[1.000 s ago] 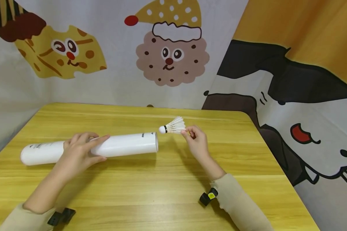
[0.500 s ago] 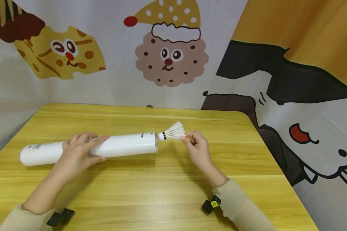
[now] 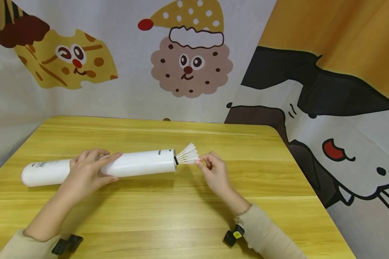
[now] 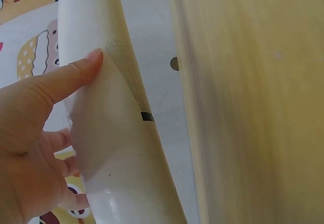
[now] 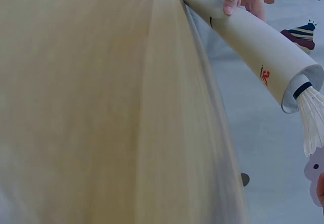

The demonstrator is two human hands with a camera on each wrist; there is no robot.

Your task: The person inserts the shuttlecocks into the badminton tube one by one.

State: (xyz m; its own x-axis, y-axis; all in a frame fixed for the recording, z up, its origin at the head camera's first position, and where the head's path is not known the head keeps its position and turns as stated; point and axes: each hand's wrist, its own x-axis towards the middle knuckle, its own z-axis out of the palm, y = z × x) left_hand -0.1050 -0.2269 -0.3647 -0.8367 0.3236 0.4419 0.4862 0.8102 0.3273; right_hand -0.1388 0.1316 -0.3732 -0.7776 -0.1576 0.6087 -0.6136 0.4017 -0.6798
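Note:
A white shuttlecock tube (image 3: 142, 162) lies across the middle left in the head view, its mouth end raised to the right. My left hand (image 3: 89, 171) grips it around the middle, thumb on the near side; in the left wrist view the thumb (image 4: 83, 72) presses on the tube wall. My right hand (image 3: 215, 171) pinches the feather edge of a white shuttlecock (image 3: 188, 154). The shuttlecock's cork is inside the tube's open mouth, its black band at the rim, as the right wrist view shows on the shuttlecock feathers (image 5: 311, 118). The feathers stay outside, tilted slightly upward.
Both hands are over a yellow wood-grain table (image 3: 168, 216). Behind it hangs a white curtain (image 3: 129, 72) with cartoon prints. A black wrist camera (image 3: 68, 244) sits at the left cuff, and another black camera (image 3: 234, 235) at the right cuff.
The right hand has brought the shuttlecock down and leftward, so its cork has passed from outside the tube into the mouth. The left hand and the tube have stayed nearly still.

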